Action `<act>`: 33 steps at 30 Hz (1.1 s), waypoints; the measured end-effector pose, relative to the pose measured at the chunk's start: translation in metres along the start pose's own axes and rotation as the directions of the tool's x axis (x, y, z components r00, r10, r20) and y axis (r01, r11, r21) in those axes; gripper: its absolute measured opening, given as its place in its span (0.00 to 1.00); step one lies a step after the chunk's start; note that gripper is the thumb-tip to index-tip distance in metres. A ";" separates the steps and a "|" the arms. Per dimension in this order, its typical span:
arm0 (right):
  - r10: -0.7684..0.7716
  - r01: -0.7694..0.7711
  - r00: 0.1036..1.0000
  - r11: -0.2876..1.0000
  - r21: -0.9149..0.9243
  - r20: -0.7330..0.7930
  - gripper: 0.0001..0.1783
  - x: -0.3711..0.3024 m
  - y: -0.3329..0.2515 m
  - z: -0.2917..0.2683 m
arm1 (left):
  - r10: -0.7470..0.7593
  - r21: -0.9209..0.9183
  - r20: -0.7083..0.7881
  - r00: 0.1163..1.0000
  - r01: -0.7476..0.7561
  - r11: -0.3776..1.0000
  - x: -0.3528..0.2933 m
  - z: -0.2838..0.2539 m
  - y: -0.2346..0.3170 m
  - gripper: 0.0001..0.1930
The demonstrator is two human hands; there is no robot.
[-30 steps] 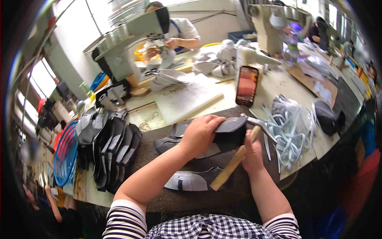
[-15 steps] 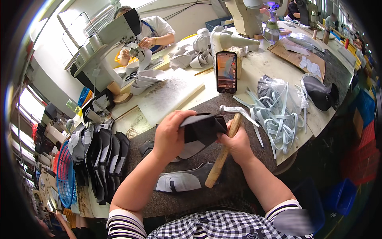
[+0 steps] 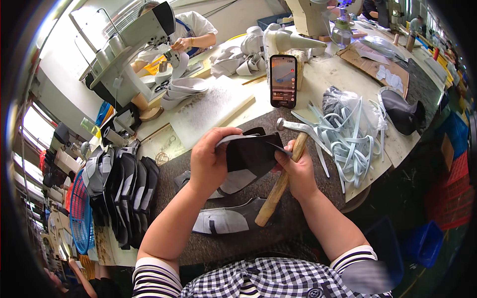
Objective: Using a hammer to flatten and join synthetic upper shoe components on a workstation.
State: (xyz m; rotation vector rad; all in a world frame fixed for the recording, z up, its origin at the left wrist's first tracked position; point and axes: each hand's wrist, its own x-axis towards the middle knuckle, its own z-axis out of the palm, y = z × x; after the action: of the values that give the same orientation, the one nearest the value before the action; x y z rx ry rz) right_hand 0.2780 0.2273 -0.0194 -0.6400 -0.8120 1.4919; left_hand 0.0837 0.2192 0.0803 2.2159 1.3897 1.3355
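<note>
My left hand (image 3: 209, 158) is closed round one side of a black and grey shoe upper (image 3: 248, 158), raised above the dark work mat (image 3: 184, 251). In my right hand (image 3: 300, 171) is a hammer (image 3: 276, 198), its wooden handle slanting down to the left and its metal head pointing away from me. The thumb and fingers of that same hand also pinch the upper's right edge. Below, another grey and black upper piece (image 3: 226, 221) lies flat on the mat. Part of a further piece (image 3: 183, 180) shows behind my left wrist.
Stacked uppers (image 3: 126, 191) stand at the left by a blue basket (image 3: 79, 213). Pale blue strips (image 3: 355, 149) lie in a heap at the right, near a dark shoe piece (image 3: 401, 111). A phone (image 3: 283, 82) stands upright ahead. Across the table, a person works at a sewing machine (image 3: 131, 49).
Between my hands the upper has turned, its black inner side now facing me more. Its right edge has come away as a thin flap at my right thumb. The hammer stays in my right hand.
</note>
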 end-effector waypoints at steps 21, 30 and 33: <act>0.051 -0.038 0.991 0.993 -0.108 0.123 0.21 -0.001 0.002 0.001 | -0.014 0.220 0.190 0.982 -0.028 0.975 0.028 0.002 0.019 0.16; 0.166 -0.168 0.982 0.986 -0.017 -0.093 0.22 0.000 0.002 0.003 | -0.144 -0.401 -0.634 0.759 -0.164 0.901 0.070 -0.166 -0.053 0.09; 0.186 -0.196 0.972 0.979 -0.061 -0.140 0.22 -0.001 0.000 0.007 | 0.141 0.242 -0.626 0.767 0.018 0.970 0.077 -0.168 -0.041 0.10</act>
State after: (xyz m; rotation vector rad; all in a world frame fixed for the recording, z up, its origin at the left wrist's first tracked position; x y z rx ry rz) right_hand 0.2729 0.2253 -0.0155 -0.8851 -0.7204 1.5792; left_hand -0.0609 0.2574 0.1975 2.0245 1.7718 2.2054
